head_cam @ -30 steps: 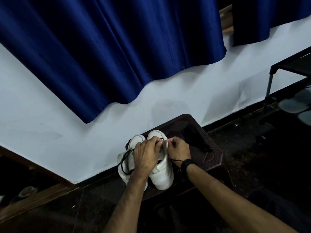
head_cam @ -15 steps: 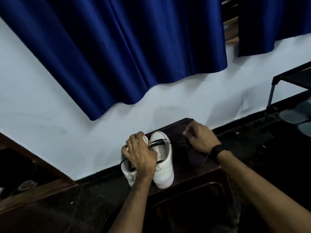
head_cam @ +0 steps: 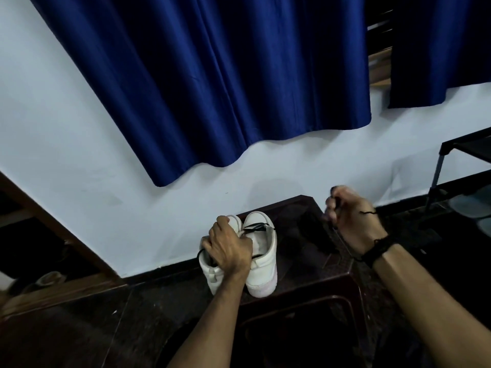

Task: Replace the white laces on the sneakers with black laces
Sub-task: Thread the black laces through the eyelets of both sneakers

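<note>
While the left hand (head_cam: pixel 228 248) grips the left white sneaker (head_cam: pixel 212 266), its fingers curled over the tongue, the right hand (head_cam: pixel 350 219) is raised beside the dark bench (head_cam: pixel 318 264), fingers pinching a black lace (head_cam: pixel 342 240). Both sneakers stand together on the bench, the right sneaker (head_cam: pixel 263 258) partly laced in black.

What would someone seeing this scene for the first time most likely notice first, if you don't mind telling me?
Probably the big blue curtain hanging across the white wall over the upper half of the view. Next, the pair of white sneakers standing side by side on a dark stool at the wall's foot, with the left hand gripping them from above. To the right, the right hand is raised, curled round a black lace.
</note>
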A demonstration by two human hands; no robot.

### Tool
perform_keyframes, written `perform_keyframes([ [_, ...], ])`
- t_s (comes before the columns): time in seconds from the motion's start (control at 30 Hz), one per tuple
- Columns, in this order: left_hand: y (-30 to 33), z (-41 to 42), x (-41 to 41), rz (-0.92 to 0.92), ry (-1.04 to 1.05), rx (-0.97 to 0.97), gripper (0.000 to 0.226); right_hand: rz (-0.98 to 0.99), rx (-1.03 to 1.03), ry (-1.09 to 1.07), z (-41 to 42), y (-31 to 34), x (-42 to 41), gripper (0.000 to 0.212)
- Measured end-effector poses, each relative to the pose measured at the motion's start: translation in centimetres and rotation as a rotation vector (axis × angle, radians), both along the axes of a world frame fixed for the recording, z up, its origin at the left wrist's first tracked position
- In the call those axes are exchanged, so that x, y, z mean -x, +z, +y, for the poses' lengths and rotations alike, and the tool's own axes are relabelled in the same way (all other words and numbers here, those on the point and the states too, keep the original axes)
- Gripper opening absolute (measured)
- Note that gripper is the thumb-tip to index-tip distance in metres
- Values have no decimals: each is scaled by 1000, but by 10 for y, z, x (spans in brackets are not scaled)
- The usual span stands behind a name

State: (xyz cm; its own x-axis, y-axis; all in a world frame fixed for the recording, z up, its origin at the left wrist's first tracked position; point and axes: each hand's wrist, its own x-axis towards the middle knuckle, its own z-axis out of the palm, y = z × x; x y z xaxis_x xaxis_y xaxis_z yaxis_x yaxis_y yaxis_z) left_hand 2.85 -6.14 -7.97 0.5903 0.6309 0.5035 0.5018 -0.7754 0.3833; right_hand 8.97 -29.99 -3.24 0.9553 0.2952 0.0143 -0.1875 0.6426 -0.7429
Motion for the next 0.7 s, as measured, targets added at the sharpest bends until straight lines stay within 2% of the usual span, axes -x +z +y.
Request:
perform_keyframes([
  [0.03, -1, 1, 0, 18, 3, 3, 51, -70, 298, 15, 3, -4, 1, 27],
  [0.1, 0, 0, 0, 55, 14, 9, 46, -355, 1010, -34, 11, -15, 2, 24],
  [0.13, 1, -1, 0, 69, 23, 14, 44, -470, 1239, -36, 16, -20, 3, 18],
  [0.17, 4, -4, 1, 82, 35, 21, 41, -521, 1351, -14, 22, -24, 6, 19],
  [0.23, 9, -7, 3, 100, 61, 38, 39, -576, 1453, 42, 35, -33, 13, 35],
  [0.3, 10, -8, 5, 106, 66, 45, 37, -607, 1471, 56, 42, -39, 15, 39],
  [0.4, 9, -7, 4, 96, 56, 40, 36, -471, 1259, -140, 35, -40, 11, 25],
  [0.47, 6, -5, 2, 73, 47, 34, 35, -393, 1224, -287, 32, -40, 9, 18],
  [0.53, 4, -3, 2, 75, 32, 21, 30, -392, 1317, -300, 34, -45, 10, 15],
  [0.63, 6, 2, 2, 181, -3, -31, 22, -397, 1486, -139, 41, -54, 13, 8],
  [0.7, 11, 10, 4, 278, -65, -57, 22, -427, 1607, -106, 45, -58, 15, 19],
])
